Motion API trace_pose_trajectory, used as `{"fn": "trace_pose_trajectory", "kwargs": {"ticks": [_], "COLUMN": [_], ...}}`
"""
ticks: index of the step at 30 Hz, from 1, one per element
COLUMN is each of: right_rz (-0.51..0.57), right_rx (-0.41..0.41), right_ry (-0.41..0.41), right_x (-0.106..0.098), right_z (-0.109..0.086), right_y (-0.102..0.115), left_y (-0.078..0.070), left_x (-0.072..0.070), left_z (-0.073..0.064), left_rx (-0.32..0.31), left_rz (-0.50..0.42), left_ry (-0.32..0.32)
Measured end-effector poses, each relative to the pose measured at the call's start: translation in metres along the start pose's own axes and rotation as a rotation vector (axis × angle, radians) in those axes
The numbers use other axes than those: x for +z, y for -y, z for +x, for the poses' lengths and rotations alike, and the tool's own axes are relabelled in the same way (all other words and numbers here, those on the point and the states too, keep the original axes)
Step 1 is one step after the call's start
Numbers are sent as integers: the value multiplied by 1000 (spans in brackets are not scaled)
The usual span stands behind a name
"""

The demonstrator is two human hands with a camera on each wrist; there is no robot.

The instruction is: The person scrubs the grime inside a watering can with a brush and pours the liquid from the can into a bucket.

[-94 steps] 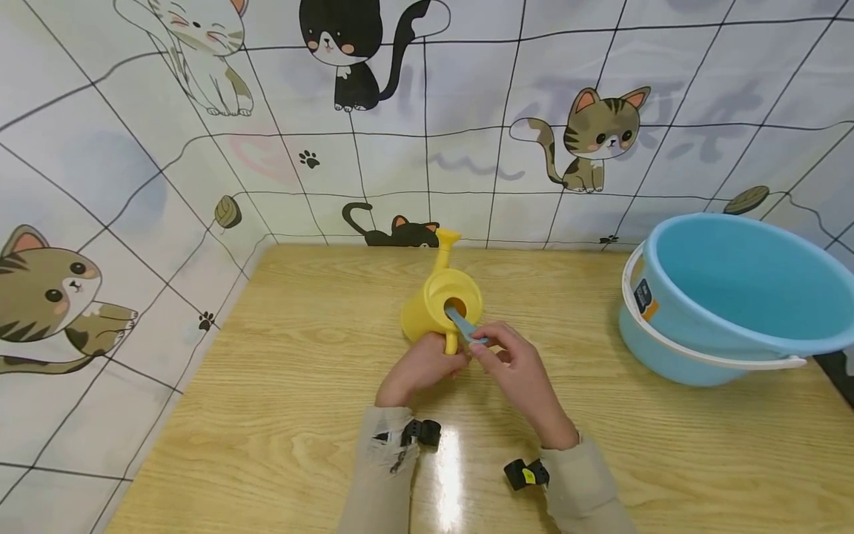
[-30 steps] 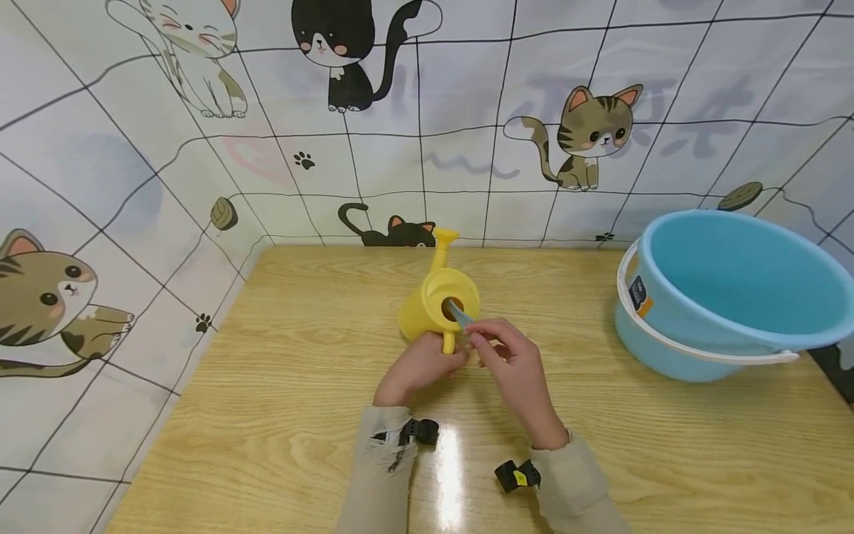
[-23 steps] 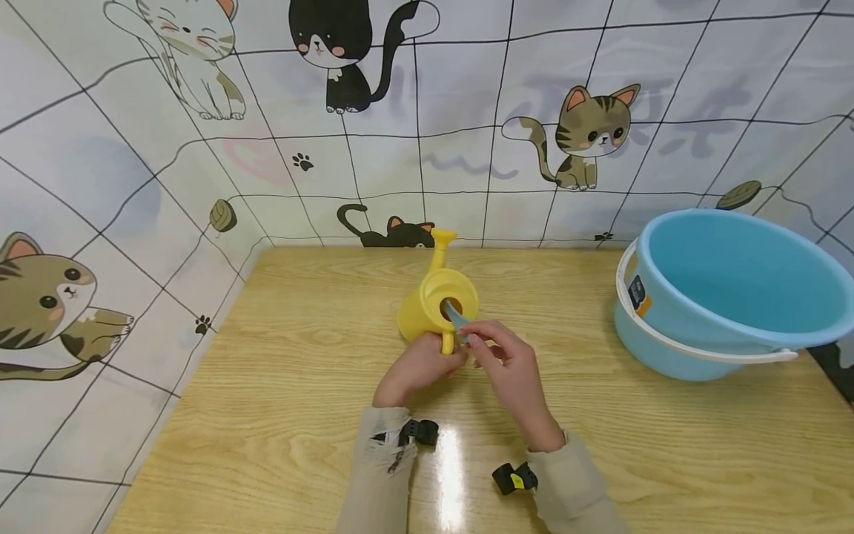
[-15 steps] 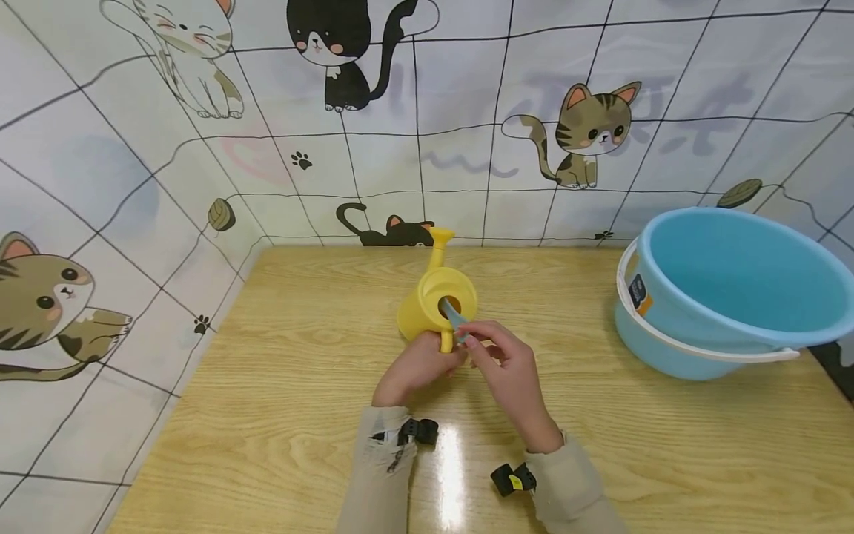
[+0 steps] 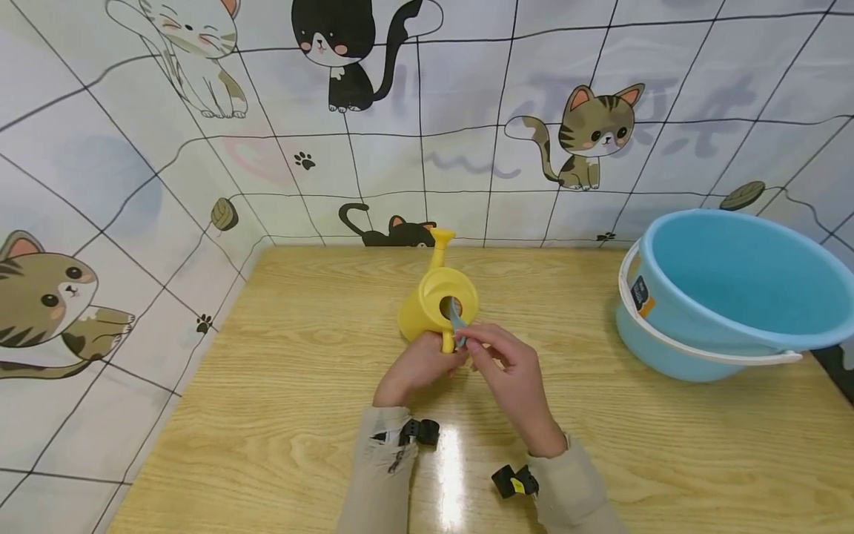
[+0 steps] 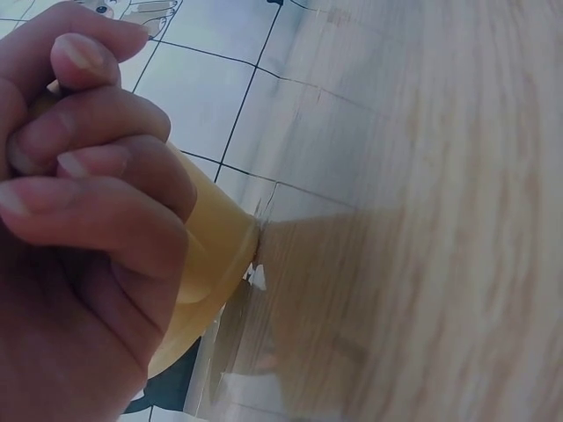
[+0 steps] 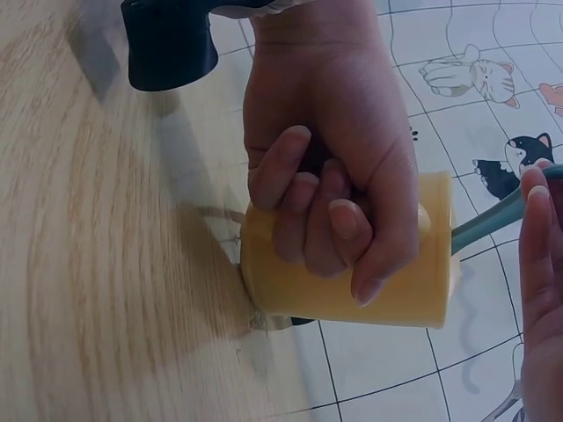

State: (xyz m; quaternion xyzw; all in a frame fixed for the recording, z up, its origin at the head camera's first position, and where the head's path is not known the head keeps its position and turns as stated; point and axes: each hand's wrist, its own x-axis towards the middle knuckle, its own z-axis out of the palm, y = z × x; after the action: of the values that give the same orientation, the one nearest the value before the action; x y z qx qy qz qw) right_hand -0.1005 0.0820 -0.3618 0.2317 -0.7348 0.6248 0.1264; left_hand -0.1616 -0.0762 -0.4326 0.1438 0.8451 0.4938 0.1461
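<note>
A yellow toy watering can (image 5: pixel 415 315) stands on the table, its spout toward the wall and its round top opening facing me. My left hand (image 5: pixel 420 368) grips its handle; the left wrist view shows curled fingers (image 6: pixel 114 211). Between thumb and fingertips my right hand (image 5: pixel 512 378) pinches a slim blue-grey handle (image 5: pixel 457 319), which looks teal in the right wrist view. Its far end reaches into the can's opening, so what is on that end is hidden. Also in the right wrist view, the left hand (image 7: pixel 334 167) is curled in front of the can's side.
At the right stands a light blue bucket (image 5: pixel 680 363) with a white carrying handle, and a wide light blue basin (image 5: pixel 734 337) sits tilted in its top. A wall covering with cat drawings (image 5: pixel 467 163) closes off the table's back and left. The wooden table (image 5: pixel 280 415) is glossy.
The pinched handle has swung from a slant to a steeper angle in the opening. My right hand has shifted slightly left over these seconds. Left hand and watering can stay nearly still.
</note>
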Motion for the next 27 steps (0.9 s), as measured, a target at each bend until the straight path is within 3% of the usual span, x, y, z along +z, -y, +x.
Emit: {"fn": "trace_pose_trajectory", "kwargs": {"ticks": [4, 12, 27], "right_rz": [5, 15, -5], "right_rx": [-32, 8, 22], "right_ry": [5, 14, 27], "right_x": [-1, -2, -5], "right_z": [-1, 0, 0], "right_y": [2, 5, -12], "left_y": [0, 0, -1], "left_x": [0, 1, 3], "left_z": [0, 0, 1], "left_rx": [7, 8, 3], "left_rz": [4, 14, 5], "left_ry": [3, 3, -2]}}
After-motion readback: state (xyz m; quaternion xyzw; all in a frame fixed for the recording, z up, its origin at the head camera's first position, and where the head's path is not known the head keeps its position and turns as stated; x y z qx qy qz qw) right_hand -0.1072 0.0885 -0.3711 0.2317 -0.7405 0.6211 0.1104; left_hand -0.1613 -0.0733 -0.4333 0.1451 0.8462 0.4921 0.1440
